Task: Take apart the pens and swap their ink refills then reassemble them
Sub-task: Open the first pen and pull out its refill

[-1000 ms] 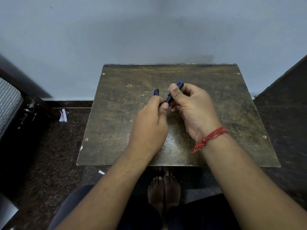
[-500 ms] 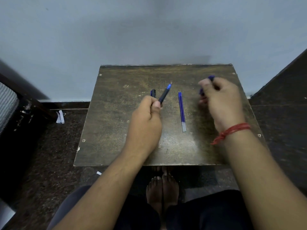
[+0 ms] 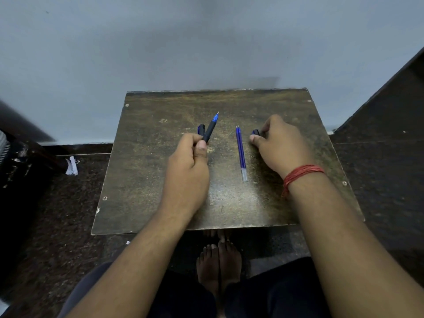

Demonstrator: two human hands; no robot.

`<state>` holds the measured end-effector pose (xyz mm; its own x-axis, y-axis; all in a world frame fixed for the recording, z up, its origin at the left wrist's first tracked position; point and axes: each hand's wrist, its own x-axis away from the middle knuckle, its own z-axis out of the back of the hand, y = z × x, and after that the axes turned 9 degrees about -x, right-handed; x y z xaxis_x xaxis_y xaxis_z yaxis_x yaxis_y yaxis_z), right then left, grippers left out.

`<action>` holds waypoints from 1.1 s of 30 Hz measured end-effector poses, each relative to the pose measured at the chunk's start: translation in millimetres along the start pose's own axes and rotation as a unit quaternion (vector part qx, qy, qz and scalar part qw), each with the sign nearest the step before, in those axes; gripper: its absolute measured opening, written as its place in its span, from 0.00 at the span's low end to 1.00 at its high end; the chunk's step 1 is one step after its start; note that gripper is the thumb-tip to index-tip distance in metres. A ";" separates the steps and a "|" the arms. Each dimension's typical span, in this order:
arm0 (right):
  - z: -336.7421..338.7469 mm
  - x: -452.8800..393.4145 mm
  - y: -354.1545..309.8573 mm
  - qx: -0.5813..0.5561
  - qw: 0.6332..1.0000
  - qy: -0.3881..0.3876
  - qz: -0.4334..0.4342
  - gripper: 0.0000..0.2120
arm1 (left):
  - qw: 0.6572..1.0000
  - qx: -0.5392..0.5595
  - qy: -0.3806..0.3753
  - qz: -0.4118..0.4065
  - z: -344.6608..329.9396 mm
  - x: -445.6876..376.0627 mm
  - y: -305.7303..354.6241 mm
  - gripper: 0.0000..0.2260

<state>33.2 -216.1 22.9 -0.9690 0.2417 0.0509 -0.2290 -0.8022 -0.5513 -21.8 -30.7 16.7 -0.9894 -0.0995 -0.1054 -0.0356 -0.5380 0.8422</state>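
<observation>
My left hand [image 3: 187,171] is closed around two pen parts over the small brown table [image 3: 146,184]: a dark front barrel with a blue tip [image 3: 210,128] that points up and away, and a dark blue-edged piece [image 3: 201,129] beside it. Two blue ink refills [image 3: 241,152] lie side by side on the table between my hands, tips pointing away. My right hand [image 3: 278,143], with a red thread on its wrist, rests low on the table just right of the refills, its fingers closed on a small dark blue pen piece [image 3: 255,132] that is mostly hidden.
The table stands against a pale grey wall [image 3: 206,42]. Dark speckled floor surrounds it, with a scrap of white paper [image 3: 72,166] at the left and dark furniture at both sides. My bare feet [image 3: 219,260] show under the table's near edge.
My hands were together holding the pen a second ago. They have parted: the refills now lie on the table, and my right hand has come down beside them.
</observation>
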 end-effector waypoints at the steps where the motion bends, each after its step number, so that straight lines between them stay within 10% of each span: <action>1: 2.4 0.8 -0.7 -0.001 1.000 0.018 0.009 0.14 | 1.000 0.004 0.000 -0.001 0.0 -0.2 -0.1 0.11; 5: 10.8 10.1 -17.1 -0.179 0.975 0.108 0.076 0.11 | 1.000 0.008 -0.007 -0.012 -1.7 0.0 0.0 0.11; 12: -17.7 37.9 -52.5 -0.492 0.866 -0.084 0.008 0.13 | 0.999 0.005 -0.012 -0.030 -7.1 1.1 1.6 0.08; 33: -12.7 22.4 -38.9 -0.620 0.761 -0.177 0.077 0.01 | 0.979 0.171 -0.109 0.036 -0.3 -6.0 2.3 0.13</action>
<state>21.6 -172.6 34.8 -0.9898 -0.1423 0.0059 -0.0598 0.3781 -0.9238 -16.0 -31.5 19.1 -0.9962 0.0740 0.0452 0.0278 -0.2215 0.9748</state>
